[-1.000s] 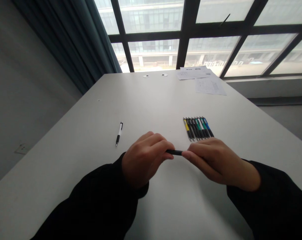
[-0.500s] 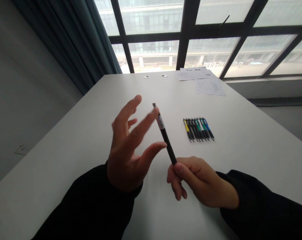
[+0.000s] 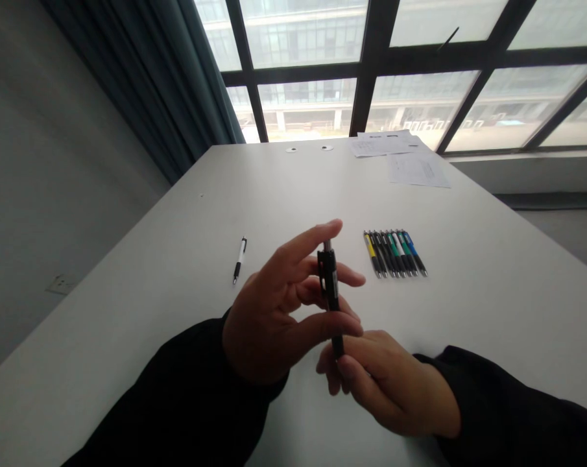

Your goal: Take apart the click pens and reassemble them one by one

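A black click pen (image 3: 329, 275) stands nearly upright between my two hands above the table. My left hand (image 3: 278, 311) is wrapped loosely round it: the index fingertip lies on the silver push button at the top, and the thumb crosses the lower barrel. Below, my right hand (image 3: 390, 383) pinches the pen's bottom end between thumb and fingers, so its tip is hidden. To the right lies a neat row of several pens (image 3: 395, 254) with yellow, black, green, white and blue barrels. A single white pen with a black grip (image 3: 240, 259) lies left of my hands.
The white table (image 3: 142, 292) reaches to the window (image 3: 303, 107). Printed sheets of paper (image 3: 419, 168) lie at its far right, and two round white fittings (image 3: 327, 148) sit near the far edge. A dark blue curtain (image 3: 142, 78) hangs at the left.
My left hand has closed in on the pen, its index finger now on the button. The pen has come more upright and lower. The white pen at the left has come into sight.
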Available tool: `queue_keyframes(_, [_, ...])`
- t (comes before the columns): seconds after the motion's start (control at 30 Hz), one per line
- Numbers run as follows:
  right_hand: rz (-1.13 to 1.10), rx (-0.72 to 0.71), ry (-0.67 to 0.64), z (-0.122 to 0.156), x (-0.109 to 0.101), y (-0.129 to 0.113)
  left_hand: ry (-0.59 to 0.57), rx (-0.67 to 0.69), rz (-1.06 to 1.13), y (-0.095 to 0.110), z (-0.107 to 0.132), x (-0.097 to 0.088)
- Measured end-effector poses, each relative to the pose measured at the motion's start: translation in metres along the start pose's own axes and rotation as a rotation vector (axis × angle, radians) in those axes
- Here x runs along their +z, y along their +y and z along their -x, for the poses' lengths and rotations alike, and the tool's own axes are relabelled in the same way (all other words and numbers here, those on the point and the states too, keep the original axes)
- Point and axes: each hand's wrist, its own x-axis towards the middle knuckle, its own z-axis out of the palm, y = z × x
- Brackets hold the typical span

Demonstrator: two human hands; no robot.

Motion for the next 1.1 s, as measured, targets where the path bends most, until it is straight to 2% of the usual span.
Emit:
queue_keyframes(0.13, [0.045, 0.076, 0.000, -0.001, 0.001, -0.002, 0.074, 0.001, -0.082, -0.002, -0.002, 0.000])
queue_keyframes(0.23, [0.092, 0.054, -0.021, 0.000, 0.002, -0.003, 0.107, 0.004, -0.110, -0.004, -0.003, 0.002])
queue_keyframes(0.33, [0.103, -0.017, -0.022, 0.001, 0.003, -0.001, 0.043, 0.028, -0.110, -0.005, -0.003, 0.003])
queue_keyframes(0.43, [0.099, -0.016, -0.005, 0.002, 0.004, 0.000, -0.010, 0.028, -0.143, -0.006, -0.003, 0.005])
queue_keyframes(0.8, [0.155, 0.002, 0.005, 0.003, 0.007, 0.001, 0.005, 0.093, -0.171, -0.008, -0.002, 0.008])
queue_keyframes(0.9, [0.165, 0.049, 0.020, 0.002, 0.009, 0.002, 0.044, 0.045, -0.185, -0.014, -0.003, 0.007])
queue_keyframes(1.1, [0.199, 0.234, 0.071, 0.000, 0.016, 0.006, 0.167, -0.184, -0.247, -0.040, -0.012, 0.008])
